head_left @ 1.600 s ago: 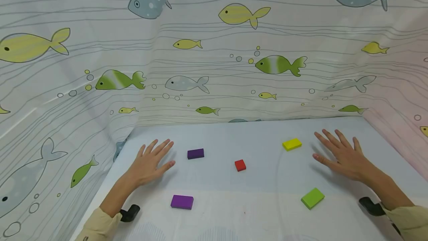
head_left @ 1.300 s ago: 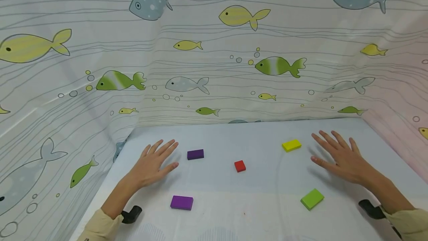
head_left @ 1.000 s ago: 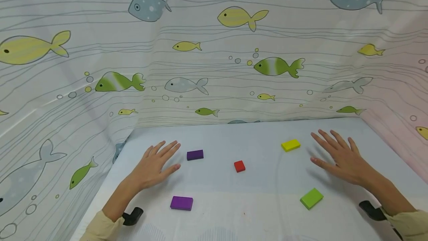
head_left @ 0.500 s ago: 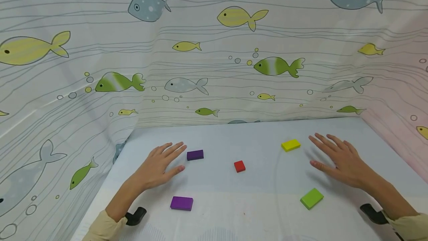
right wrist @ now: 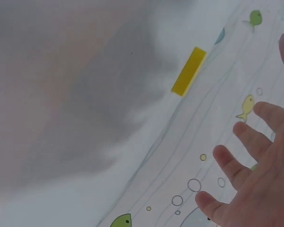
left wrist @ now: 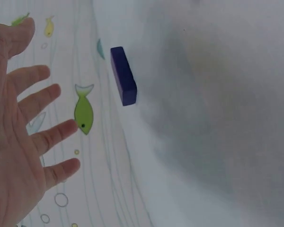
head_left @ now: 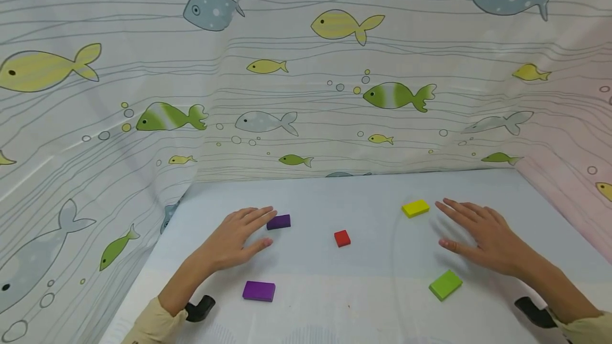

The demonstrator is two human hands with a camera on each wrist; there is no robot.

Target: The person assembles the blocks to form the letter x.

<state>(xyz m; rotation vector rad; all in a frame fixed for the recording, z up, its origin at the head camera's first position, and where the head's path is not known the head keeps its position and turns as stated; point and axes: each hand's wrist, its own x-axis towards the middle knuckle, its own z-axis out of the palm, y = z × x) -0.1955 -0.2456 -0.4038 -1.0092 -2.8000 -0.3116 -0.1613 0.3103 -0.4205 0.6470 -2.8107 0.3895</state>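
Note:
My left hand hovers over the table with fingers extended and holds nothing. Its fingertips overlap the left end of a dark purple block in the head view; the left wrist view shows that dark purple block apart from the fingers. On the other side my right hand, likewise spread and holding nothing, is just right of a yellow block. The yellow block lies away from the fingertips in the right wrist view. Between the hands sits a small red block.
A brighter purple block lies nearer the front left, and a lime green block at the front right. A fish-print curtain rises behind the white table and along its sides. Black wrist mounts hang below both forearms.
My left hand has moved right, towards the dark purple block. My right hand has shifted slightly left and nearer, towards the yellow block. The blocks keep their places.

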